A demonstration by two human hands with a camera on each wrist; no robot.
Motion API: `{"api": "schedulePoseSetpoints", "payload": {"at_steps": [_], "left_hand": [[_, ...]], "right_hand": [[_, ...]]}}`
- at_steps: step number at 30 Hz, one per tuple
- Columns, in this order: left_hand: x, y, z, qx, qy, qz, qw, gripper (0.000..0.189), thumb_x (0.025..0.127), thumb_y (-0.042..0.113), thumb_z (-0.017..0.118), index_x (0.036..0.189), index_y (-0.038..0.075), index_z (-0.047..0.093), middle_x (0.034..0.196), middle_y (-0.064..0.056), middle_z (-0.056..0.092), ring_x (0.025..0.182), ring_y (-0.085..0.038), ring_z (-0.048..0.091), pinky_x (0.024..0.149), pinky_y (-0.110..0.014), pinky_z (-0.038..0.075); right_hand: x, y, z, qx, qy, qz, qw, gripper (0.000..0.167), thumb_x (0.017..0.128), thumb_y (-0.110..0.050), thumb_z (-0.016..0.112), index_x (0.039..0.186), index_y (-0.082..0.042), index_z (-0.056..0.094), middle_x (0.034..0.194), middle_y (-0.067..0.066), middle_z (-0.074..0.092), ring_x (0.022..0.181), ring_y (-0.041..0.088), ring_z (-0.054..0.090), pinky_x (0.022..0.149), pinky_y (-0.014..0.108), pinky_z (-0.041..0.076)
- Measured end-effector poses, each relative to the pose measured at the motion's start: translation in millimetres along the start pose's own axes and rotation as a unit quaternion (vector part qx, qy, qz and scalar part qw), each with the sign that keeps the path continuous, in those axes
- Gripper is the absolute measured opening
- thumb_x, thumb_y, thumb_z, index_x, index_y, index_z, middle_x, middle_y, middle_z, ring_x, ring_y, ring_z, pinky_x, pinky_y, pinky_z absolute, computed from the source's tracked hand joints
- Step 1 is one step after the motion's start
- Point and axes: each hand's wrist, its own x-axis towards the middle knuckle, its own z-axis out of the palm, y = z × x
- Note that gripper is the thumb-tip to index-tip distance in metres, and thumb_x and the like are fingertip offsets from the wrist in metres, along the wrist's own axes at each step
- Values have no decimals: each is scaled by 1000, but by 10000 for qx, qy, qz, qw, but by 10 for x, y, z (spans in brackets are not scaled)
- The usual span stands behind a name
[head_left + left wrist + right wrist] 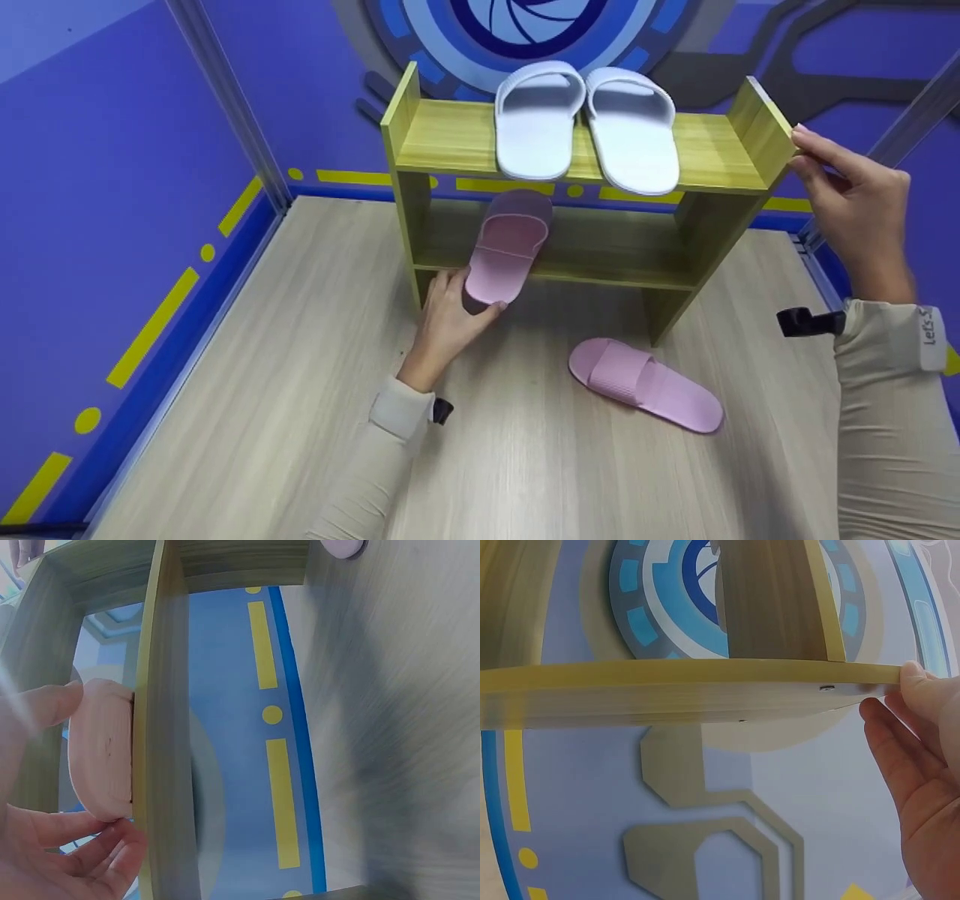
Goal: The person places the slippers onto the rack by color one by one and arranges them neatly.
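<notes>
My left hand point(448, 319) grips the heel end of a pink slide slipper point(501, 274), thumb on one side and fingers on the other. The slipper's toe reaches into the middle level of a wooden shoe rack point(622, 274). In the left wrist view, the heel of that slipper point(103, 754) sits right at the shelf's front edge, between thumb and fingers. With fingertips and thumb, my right hand point(862, 199) pinches the upper corner of the rack's right side panel point(705, 694). A second pink slipper point(645, 386) lies on the floor, in front of the rack.
Two white slide slippers, a left one point(536, 127) and a right one point(636, 139), stand side by side on the rack's top shelf point(450, 139). Behind is a blue patterned wall point(315, 90). The light wood floor point(247, 360) extends in front, with metal-framed panels at both sides.
</notes>
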Motion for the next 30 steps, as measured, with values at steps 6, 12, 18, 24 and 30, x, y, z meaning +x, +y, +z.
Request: {"api": "schedulePoseSetpoints", "payload": {"at_steps": [6,12,18,24,30], "left_hand": [[2,-6,93,41,465,209,9987,73,72,41,81,129,2,58,122,-16,52,113,-32,46,94,-46,46],[1,-8,183,156,793,330,9962,72,72,40,82,129,2,58,128,-16,53,117,-34,42,94,-46,47],[16,7,259,102,1084,416,9932,69,72,38,83,126,1,60,123,-14,59,114,-33,44,94,-45,44],[43,47,316,41,1193,397,9921,69,71,39,83,124,2,61,122,-14,60,112,-33,44,94,-45,43],[73,70,369,156,1312,393,9904,67,71,40,83,122,2,62,121,-13,61,111,-33,45,94,-45,43]], "right_hand": [[6,-7,2,-32,2,5,10000,29,88,-10,67,117,-15,70,123,5,66,106,-9,61,80,3,46],[8,-25,29,95,38,42,9999,29,87,-9,68,116,-13,70,121,6,66,106,-7,62,80,4,47],[1,-49,49,283,52,99,9995,28,87,-8,69,114,-11,71,120,4,67,104,-8,63,79,4,47],[-10,-39,22,303,68,175,9994,28,87,-7,68,115,-11,71,121,4,67,105,-6,63,80,4,47],[-13,-8,16,353,135,52,9993,28,86,-6,69,114,-10,71,119,4,68,105,-6,63,80,5,48]]}}
